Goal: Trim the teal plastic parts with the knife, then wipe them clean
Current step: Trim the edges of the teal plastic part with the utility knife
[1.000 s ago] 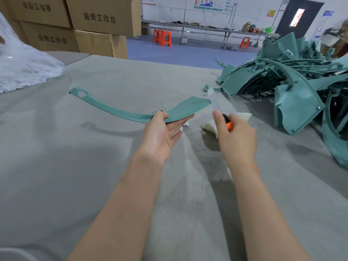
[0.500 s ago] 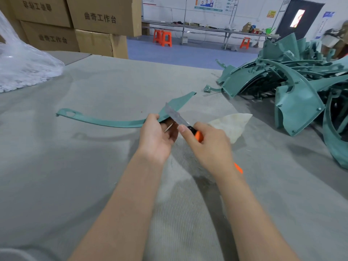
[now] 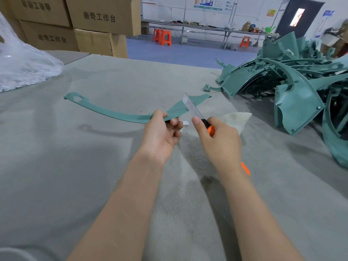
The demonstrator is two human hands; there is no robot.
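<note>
Your left hand (image 3: 162, 132) is curled in tight, thumb on top and fingers underneath, pinching the teal strip (image 3: 116, 114) close to its broad end and holding it up off the tabletop (image 3: 75, 166); you can see its shadow on the cloth below. That strip is thin, smooth moulded plastic: a long, flat arc that narrows toward the left and ends in a tab with a cut-out hole.

Your right hand (image 3: 218, 140) is wrapped round the knife (image 3: 193, 109), fist closed on the orange-and-black handle with the forefinger stretched out toward the blade. The blade is long, flat pale metal, angled up and left, and it lies across the wide end of the strip. The orange tail of the handle pokes out below your wrist.

Just behind that hand a cream cloth (image 3: 237, 120) lies on the tabletop, soft and folded to a point. The surface under everything is grey, felt-like and finely ribbed.

Further right sits the heap of teal parts (image 3: 301, 81): curved panels and ribbed arcs tangled together. Far left there's a crinkled clear plastic bag (image 3: 22, 68), with brown cardboard boxes (image 3: 101, 16) stacked behind it
</note>
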